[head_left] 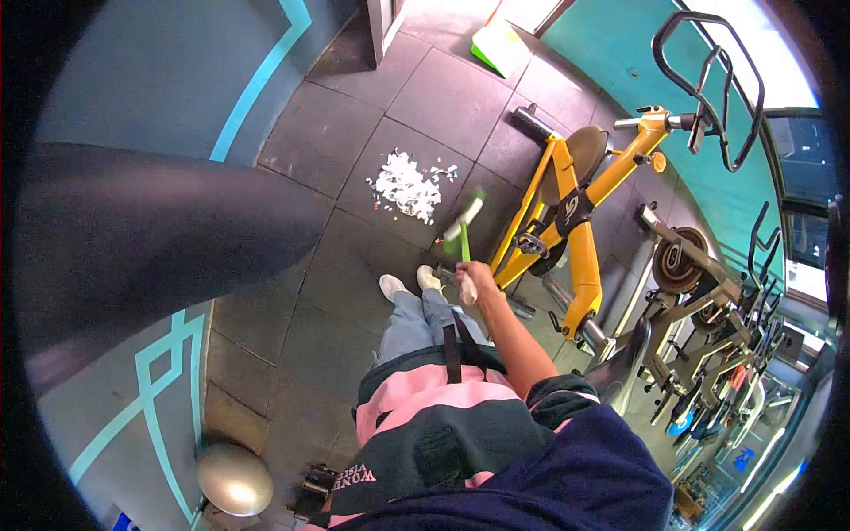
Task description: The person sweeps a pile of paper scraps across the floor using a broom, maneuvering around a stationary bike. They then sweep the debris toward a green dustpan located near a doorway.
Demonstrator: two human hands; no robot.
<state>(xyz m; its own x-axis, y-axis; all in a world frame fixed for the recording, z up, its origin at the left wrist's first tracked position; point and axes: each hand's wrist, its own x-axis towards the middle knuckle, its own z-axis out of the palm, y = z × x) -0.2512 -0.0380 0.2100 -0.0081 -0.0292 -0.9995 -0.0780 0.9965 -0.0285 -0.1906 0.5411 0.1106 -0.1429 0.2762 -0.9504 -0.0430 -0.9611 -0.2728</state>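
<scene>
Many ragged white scraps lie heaped; the right hand clenches a slim green handle.

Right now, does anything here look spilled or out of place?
Yes: a pile of white scraps lies on the dark floor tiles, near the green-handled tool in the right hand, with small bits strewn around it. Loose litter on a floor looks untidy.

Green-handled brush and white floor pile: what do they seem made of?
The brush probably has a smooth plastic handle, evenly bright green; its head is too blurred to judge. The white pile looks like matte paper or thin plastic, from its loose, irregular scraps.
</scene>
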